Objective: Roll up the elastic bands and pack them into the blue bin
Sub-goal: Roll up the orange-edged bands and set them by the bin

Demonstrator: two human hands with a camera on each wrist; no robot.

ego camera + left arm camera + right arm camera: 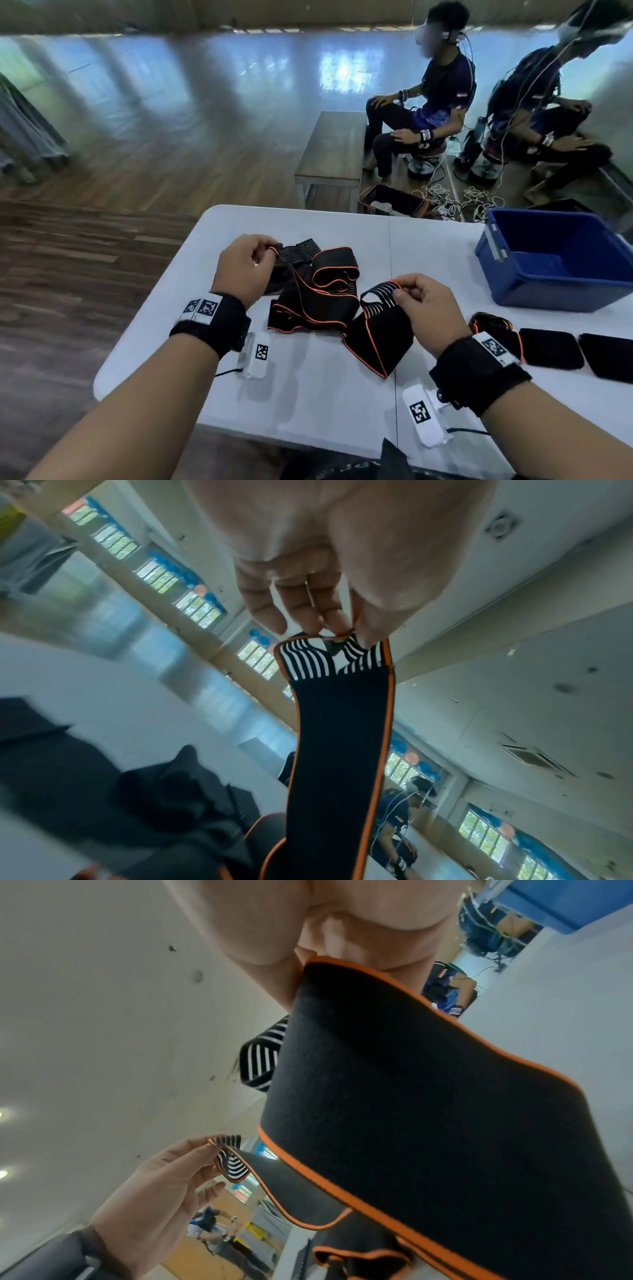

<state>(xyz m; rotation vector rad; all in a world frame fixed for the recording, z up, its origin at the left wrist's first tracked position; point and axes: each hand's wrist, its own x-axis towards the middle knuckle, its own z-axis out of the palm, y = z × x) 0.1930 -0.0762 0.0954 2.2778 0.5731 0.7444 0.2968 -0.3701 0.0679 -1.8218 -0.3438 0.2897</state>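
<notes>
Black elastic bands with orange edging [315, 294] lie in a loose heap at the middle of the white table [308, 394]. My left hand [270, 251] pinches a striped band end above the heap's far left; the left wrist view shows that hand [342, 634] with the strip [342, 750] hanging from it. My right hand [399, 289] pinches another striped end [380, 294], lifted just right of the heap. In the right wrist view the band [428, 1096] drapes wide from my right hand [308, 958]. The blue bin [555, 260] stands at the far right. A rolled band [489, 322] lies by my right wrist.
Two flat black pads [551, 347] lie along the table's right front. The table's left edge drops to a wooden floor. Behind the table are a wooden bench [332, 150], a basket [390, 200], floor cables, and two seated people [435, 102].
</notes>
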